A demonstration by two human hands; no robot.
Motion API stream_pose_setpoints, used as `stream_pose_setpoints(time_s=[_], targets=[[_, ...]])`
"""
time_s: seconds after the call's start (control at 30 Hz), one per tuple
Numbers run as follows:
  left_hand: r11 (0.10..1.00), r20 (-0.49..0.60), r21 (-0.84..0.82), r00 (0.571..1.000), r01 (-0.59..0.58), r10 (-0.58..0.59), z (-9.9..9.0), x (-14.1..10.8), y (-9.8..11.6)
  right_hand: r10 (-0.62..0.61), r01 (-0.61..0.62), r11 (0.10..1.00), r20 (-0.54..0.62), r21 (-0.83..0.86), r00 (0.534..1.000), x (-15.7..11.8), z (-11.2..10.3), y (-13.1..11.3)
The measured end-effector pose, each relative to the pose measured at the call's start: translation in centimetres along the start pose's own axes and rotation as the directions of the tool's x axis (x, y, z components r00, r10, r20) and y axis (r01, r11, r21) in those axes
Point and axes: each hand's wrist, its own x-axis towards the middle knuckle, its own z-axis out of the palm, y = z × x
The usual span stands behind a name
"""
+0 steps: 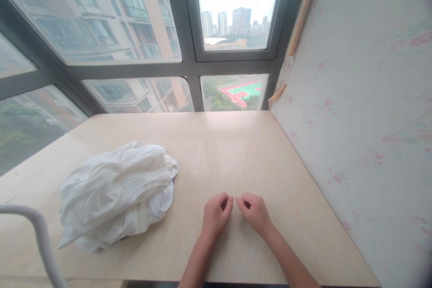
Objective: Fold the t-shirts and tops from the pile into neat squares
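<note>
My left hand (218, 213) rests low over the sill top, its fingers curled into a loose fist with nothing visible in it. Facing it, a small gap away, my right hand (254, 211) is curled the same way and also looks empty. To the left of both hands lies a crumpled heap of white cloth (118, 189), its folds bunched together. Neither hand touches the cloth; my left hand is the nearer one. What kind of cloth item it is cannot be made out.
The pale, marble-like sill top (229, 153) runs to grey-framed windows (232, 68) at the back. A wall with flowered paper (364, 121) bounds the right side, its paper peeling near the corner. A curved white tube (38, 229) rises at the lower left.
</note>
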Motion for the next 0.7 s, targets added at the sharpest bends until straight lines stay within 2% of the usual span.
stream_pose_setpoints(time_s=[0.27, 0.4, 0.53, 0.63, 0.7], targets=[[0.987, -0.054, -0.157, 0.998, -0.026, 0.017, -2.9, 0.1, 3.2, -0.004, 0.004, 1.000, 0.011, 0.001, 1.000, 0.1, -0.3, -0.4], [0.999, -0.061, -0.037, 0.998, -0.037, 0.034, -1.9, -0.4, 1.7, -0.012, 0.012, 1.000, 0.013, -0.029, 1.000, 0.0, -0.2, -0.3], [0.993, 0.026, 0.076, 0.996, -0.091, 0.089, -0.1, -1.2, -0.1, -0.020, 0.020, 0.999, 0.001, -0.036, 1.000, 0.0, -0.2, -0.2], [0.986, 0.057, 0.112, 0.992, -0.121, 0.116, 0.4, -1.5, -0.1, -0.020, 0.020, 0.999, 0.001, -0.034, 1.000, 0.1, -0.2, -0.3], [0.985, 0.030, 0.138, 0.994, -0.107, 0.104, 0.2, -1.7, 0.0, -0.020, 0.020, 0.999, 0.005, -0.034, 1.000, 0.0, -0.3, -0.4]])
